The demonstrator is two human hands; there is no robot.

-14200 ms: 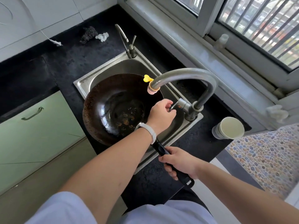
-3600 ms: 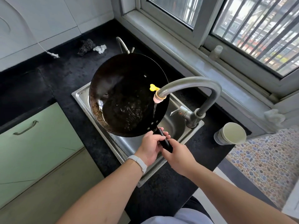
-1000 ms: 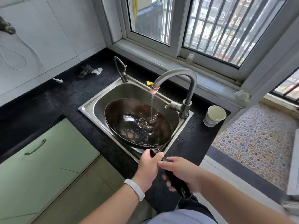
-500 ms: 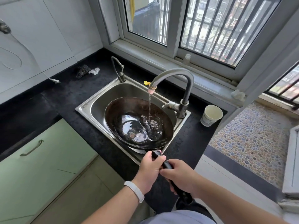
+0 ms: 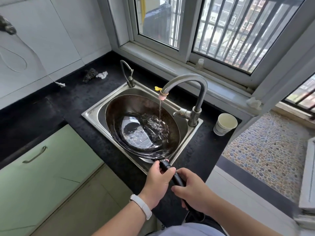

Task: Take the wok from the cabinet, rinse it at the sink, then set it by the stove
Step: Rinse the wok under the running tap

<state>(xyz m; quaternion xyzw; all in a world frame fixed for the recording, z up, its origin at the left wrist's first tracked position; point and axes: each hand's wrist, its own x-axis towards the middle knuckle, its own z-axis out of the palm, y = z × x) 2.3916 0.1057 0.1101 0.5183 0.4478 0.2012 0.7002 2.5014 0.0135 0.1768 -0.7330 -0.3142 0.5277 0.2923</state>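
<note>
Dark, round, deep wok (image 5: 142, 126), held at a tilt over the steel sink (image 5: 92, 114) and filling most of the basin. Black and glossy inside, with a shallow pool of water mirroring the window light and brownish patches up near the rim. Thin stream of water (image 5: 160, 111) falling from the curved faucet (image 5: 187, 80) onto the right inner wall, splashing and rippling there. Black handle (image 5: 170, 171) jutting out over the front edge of the counter (only a short stretch showing between the hands). Left hand (image 5: 157, 183) wrapped round the handle right by the bowl, with a white band (image 5: 141, 208) on the wrist. Right hand (image 5: 194, 193) clamped round it further back, fingers curled under. Around the sink, black speckled countertop (image 5: 76, 99). Paper cup (image 5: 225, 124) standing just right of the faucet base. Small second tap (image 5: 127, 72) at the back corner. Dark scrubber (image 5: 90, 74) near the wall. Pale green cabinet door (image 5: 51, 167) below on the left.
</note>
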